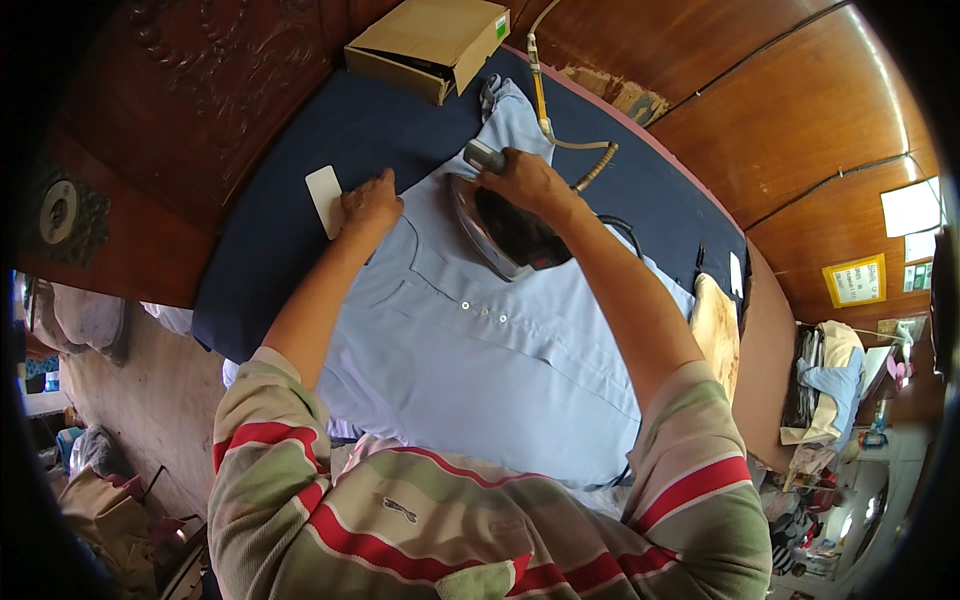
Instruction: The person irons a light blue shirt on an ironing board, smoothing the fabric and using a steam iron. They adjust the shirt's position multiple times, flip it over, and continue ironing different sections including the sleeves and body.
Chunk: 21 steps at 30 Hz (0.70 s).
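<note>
A light blue buttoned shirt [480,350] lies spread on a dark blue padded ironing table [290,190]. My right hand [525,180] grips the handle of a metal clothes iron [500,232] that rests on the upper part of the shirt. The iron's cord [585,150] runs off toward the far edge. My left hand [370,205] presses flat on the shirt's left edge, next to a small white card [325,200] lying on the table.
A brown cardboard box [430,45] sits at the table's far end. A yellowish cloth [715,330] lies at the right edge. Wood panelling surrounds the table. Piled clothes [820,390] are at the right, bags and floor clutter at the lower left.
</note>
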Each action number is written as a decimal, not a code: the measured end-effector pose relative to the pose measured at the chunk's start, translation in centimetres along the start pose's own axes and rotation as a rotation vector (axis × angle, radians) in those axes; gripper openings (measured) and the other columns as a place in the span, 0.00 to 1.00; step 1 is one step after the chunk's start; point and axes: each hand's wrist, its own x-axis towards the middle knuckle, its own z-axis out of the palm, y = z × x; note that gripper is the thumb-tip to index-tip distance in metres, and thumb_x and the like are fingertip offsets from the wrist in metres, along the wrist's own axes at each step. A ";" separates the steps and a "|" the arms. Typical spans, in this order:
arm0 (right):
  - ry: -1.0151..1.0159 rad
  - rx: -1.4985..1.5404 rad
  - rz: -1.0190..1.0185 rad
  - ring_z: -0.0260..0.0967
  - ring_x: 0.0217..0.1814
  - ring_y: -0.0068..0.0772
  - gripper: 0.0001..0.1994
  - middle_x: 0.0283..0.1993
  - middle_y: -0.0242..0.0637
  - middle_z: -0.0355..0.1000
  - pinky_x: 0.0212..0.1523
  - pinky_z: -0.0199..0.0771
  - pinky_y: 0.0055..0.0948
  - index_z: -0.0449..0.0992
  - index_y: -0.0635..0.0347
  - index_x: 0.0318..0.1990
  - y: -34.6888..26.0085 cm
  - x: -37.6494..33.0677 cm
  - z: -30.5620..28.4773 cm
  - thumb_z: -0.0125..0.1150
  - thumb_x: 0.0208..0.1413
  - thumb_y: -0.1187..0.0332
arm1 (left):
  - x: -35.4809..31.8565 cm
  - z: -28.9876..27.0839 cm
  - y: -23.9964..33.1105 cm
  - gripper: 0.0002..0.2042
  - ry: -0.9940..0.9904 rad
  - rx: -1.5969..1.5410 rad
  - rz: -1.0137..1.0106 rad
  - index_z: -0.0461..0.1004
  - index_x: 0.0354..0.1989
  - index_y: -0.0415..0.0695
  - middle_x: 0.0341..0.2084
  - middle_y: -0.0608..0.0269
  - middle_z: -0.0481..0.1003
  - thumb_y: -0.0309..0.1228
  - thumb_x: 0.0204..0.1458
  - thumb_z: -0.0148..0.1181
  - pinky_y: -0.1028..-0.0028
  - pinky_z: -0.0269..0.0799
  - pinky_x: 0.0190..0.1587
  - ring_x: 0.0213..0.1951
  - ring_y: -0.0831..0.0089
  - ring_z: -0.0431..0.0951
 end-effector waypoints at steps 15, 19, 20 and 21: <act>-0.015 0.012 0.277 0.74 0.35 0.45 0.24 0.33 0.51 0.75 0.40 0.71 0.36 0.74 0.66 0.42 13.7 -17.4 -5.4 0.63 0.46 0.53 | 1.6 4.3 -0.3 0.27 0.146 0.051 0.335 0.55 0.64 0.52 0.63 0.63 0.57 0.49 0.58 0.43 0.50 0.52 0.60 0.64 0.61 0.54; 0.105 0.042 0.363 0.74 0.35 0.49 0.26 0.31 0.53 0.74 0.39 0.71 0.37 0.74 0.67 0.41 16.7 -18.9 -5.3 0.62 0.46 0.50 | 0.9 1.7 2.7 0.14 0.079 0.093 0.045 0.71 0.45 0.45 0.49 0.57 0.68 0.39 0.56 0.49 0.57 0.64 0.53 0.53 0.59 0.67; 0.137 0.027 0.339 0.74 0.33 0.47 0.24 0.29 0.52 0.73 0.37 0.71 0.36 0.74 0.68 0.39 16.9 -18.6 -5.1 0.63 0.46 0.51 | 1.2 1.7 2.1 0.13 0.085 0.096 0.095 0.70 0.43 0.44 0.47 0.54 0.70 0.39 0.56 0.50 0.58 0.65 0.51 0.51 0.57 0.69; 0.104 0.035 0.323 0.74 0.33 0.47 0.25 0.29 0.52 0.73 0.36 0.70 0.36 0.74 0.68 0.39 16.3 -18.3 -5.5 0.63 0.46 0.51 | 1.8 2.1 1.2 0.12 0.087 0.096 0.143 0.69 0.41 0.44 0.45 0.52 0.71 0.38 0.56 0.50 0.58 0.66 0.50 0.49 0.56 0.70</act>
